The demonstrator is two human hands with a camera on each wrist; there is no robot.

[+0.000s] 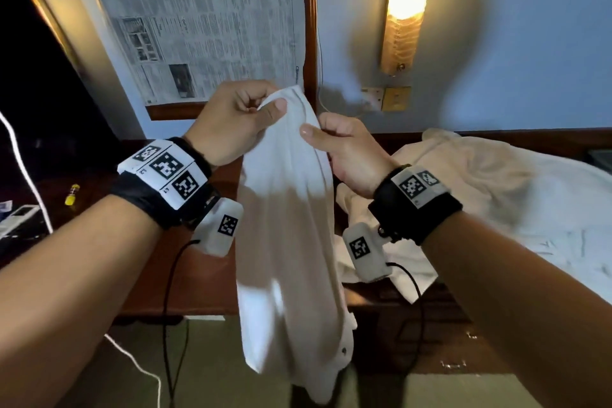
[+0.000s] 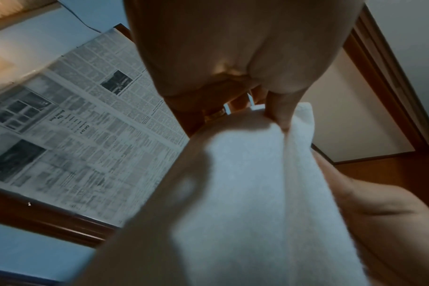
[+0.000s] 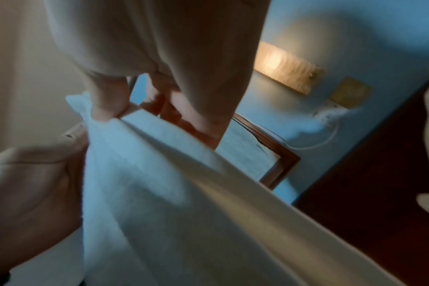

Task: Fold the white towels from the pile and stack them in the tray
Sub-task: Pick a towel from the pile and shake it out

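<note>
A white towel (image 1: 288, 215) is held up in the air by both hands, in front of the wall and above the front edge of a dark wooden surface (image 1: 198, 278). Its top edge is bunched and pinched by the left hand (image 1: 231, 119), whose thumb and curled fingers (image 1: 275, 108) are closed on the cloth. Just below and to the right, the same edge is pinched by the right hand (image 1: 351, 152) between thumb and curled fingers (image 1: 309, 132). The 2 hands are close together, nearly touching, with the towel between them. From the grip the towel hangs down in long loose folds, its lower end reaching past the surface edge toward the floor.

In the left wrist view the towel (image 2: 245, 193) is seen gripped at its top by the left hand (image 2: 233, 58). In the right wrist view the towel (image 3: 172, 203) is seen pinched by the right hand (image 3: 159, 48).

A pile (image 1: 496, 202) of more white cloth is heaped on the right, behind the right wrist. A newspaper (image 1: 205, 20) is fixed on the wall, and a lit lamp (image 1: 407, 7) is mounted beside it. A small yellow item (image 1: 71, 194) is lying on the surface at far left. The tray cannot be made out.
</note>
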